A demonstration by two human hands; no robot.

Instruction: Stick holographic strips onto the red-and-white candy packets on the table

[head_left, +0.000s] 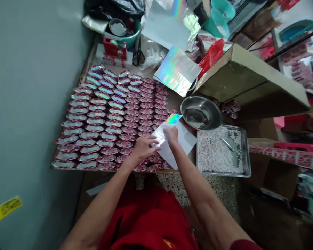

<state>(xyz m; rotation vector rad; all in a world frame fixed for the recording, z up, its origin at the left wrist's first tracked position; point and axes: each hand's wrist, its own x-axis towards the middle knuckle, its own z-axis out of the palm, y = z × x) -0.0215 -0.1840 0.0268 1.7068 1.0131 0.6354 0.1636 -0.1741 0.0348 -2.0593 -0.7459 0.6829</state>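
A shiny holographic sheet (160,134) with a rainbow glint at its top end lies over a plain white sheet (185,140) at the table's front. My right hand (172,134) is closed at the shiny sheet's right edge, its thumb and fingers pressed together there. My left hand (145,146) rests at the sheet's left edge with its fingers stretched apart. Under and beside both hands stand rows of oval red-and-white pieces (130,125). Those in the left columns (79,111) carry silvery strips on top; many on the right show a patterned top.
Right of my hands are a steel bowl (202,113) and a metal tray (246,152) of small pale bits with tweezers (228,144). Behind lie more holographic sheets (177,71), black scissors (138,55) and a red tape dispenser (114,48). A cardboard box (250,80) stands back right.
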